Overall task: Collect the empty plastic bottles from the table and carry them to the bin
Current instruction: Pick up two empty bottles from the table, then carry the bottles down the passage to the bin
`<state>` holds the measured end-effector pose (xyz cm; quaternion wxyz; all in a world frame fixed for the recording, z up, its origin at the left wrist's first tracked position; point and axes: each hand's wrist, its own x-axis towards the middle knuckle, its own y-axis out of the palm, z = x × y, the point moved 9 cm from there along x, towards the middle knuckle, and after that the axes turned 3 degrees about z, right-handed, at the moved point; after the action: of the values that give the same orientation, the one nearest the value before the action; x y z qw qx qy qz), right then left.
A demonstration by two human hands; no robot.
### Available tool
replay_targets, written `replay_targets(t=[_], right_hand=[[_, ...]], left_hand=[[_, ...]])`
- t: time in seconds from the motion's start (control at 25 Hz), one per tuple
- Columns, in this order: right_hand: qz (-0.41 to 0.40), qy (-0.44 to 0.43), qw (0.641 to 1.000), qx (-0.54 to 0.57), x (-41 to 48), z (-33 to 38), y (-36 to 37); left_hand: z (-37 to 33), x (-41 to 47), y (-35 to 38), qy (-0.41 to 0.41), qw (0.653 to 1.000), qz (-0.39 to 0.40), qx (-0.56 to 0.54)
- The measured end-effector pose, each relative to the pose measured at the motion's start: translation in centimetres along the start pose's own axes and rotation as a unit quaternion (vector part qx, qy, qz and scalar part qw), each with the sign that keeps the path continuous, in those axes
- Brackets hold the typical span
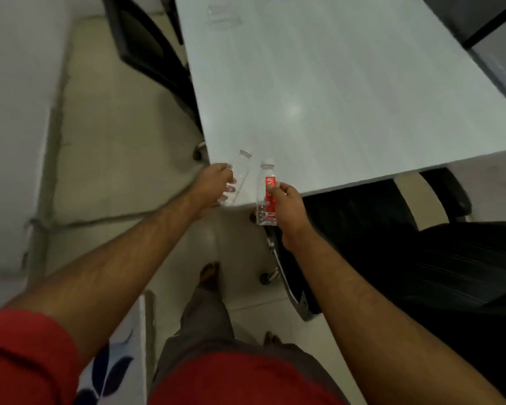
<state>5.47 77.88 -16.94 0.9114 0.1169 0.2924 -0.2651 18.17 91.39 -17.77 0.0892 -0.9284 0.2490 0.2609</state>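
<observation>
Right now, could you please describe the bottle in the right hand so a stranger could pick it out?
Start at the near corner of the pale table. Two clear bottles are held there; the labelled bottle is in the right hand. Only it carries a red label; its neighbour, the bare bottle, has none.

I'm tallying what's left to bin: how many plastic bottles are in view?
2 clearly: an unlabelled bottle in the left hand, a red-labelled bottle in the right hand. A blurred clear shape far up the table may be more.
</observation>
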Motion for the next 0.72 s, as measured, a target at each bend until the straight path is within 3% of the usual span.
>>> replay_targets(t=[0.32,0.72], right_hand=[[0.177,-0.031,0.982,-0.063,-15.6,-6.6,3.4],[0.428,0.001,0.876,-0.224,-40.6,-27.0,8.4]], left_hand=[[9.0,-26.0,-2.1,0.035,0.969,-0.163,-0.184],[29.3,-60.0,-2.1,0.056,0.846,-0.422,-0.32]])
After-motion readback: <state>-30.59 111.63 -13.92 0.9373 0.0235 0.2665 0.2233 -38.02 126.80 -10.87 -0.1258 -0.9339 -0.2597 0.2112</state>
